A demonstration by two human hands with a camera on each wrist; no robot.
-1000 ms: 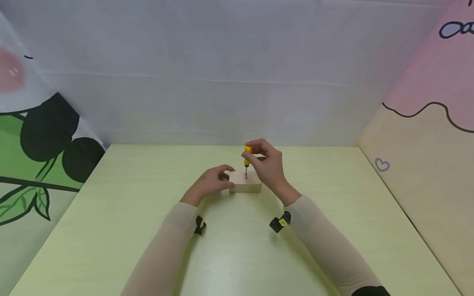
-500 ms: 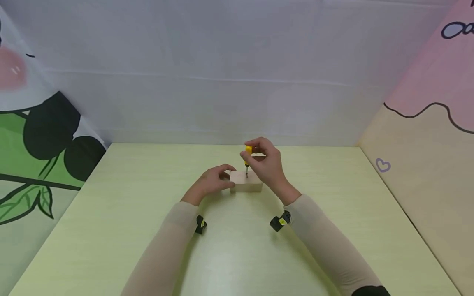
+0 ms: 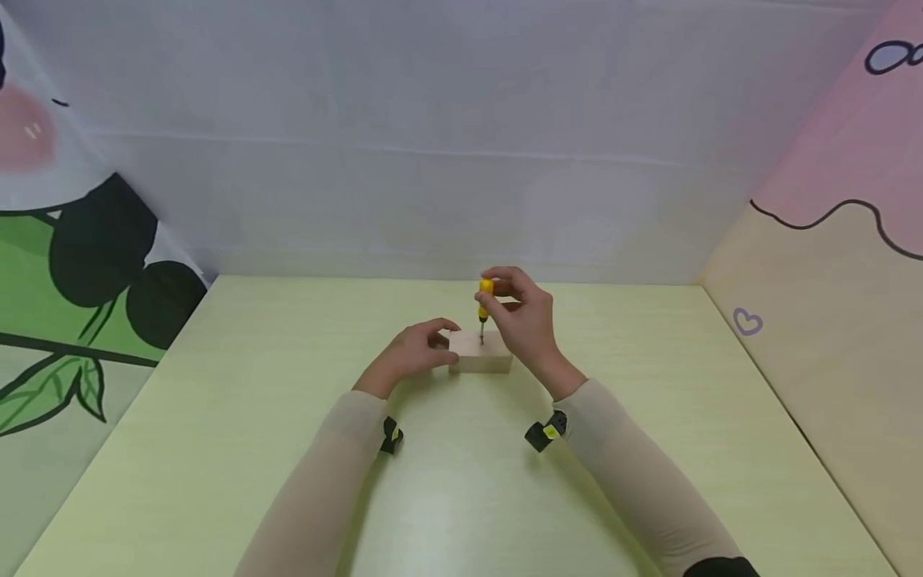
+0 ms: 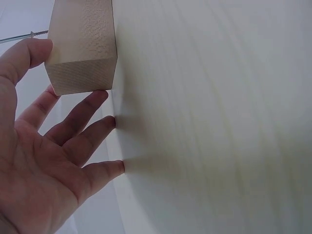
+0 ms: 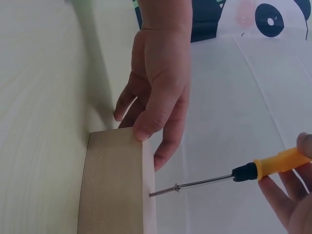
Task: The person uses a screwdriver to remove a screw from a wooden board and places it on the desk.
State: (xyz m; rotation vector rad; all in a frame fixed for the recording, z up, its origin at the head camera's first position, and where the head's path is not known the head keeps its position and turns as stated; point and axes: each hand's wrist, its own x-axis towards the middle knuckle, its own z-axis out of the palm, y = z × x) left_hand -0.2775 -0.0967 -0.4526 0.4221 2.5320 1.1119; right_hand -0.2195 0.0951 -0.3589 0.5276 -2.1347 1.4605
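Screwdriver (image 5: 245, 172): slim, bright yellow handle, black collar below it, thin bare-metal shaft. Located mid-desk toward the far edge, over the top face of a wooden block (image 3: 481, 365). Handle end up, tip down; long axis close to vertical, the top leaning a little to the person's right. Tip meets the head of a screw (image 5: 163, 191).

Screw: grey metal, flared head, coarse thread. Point goes into the block's upper face; much of the thread shows above the wood, per the right wrist view. Head upward, roughly in line with the shaft, a slight bend between the two.

Block: pale, unpainted, rectangular, crisp edges. One side face has a rough patch; grain lines visible on the end face. Lies flat on the desk (image 3: 461, 497), its long front edge running left to right, a side face toward the person.

Right hand (image 3: 522, 312): grasping the yellow handle from the right, thumb on the near side, fingertips opposite and near the top. Wrist below and to the right of the tool.

Left hand (image 3: 414, 350): grasping the left end of the block, thumb at the near top edge, index finger reaching to the far side. Remaining fingers spread; the lowest fingertips appear to rest on the desk.

Desk surface pale yellow-green, faintly grained. Whitish cloth backdrop (image 3: 461, 160) behind it, horizontal creases. Both sleeves (image 3: 320, 481) light beige.
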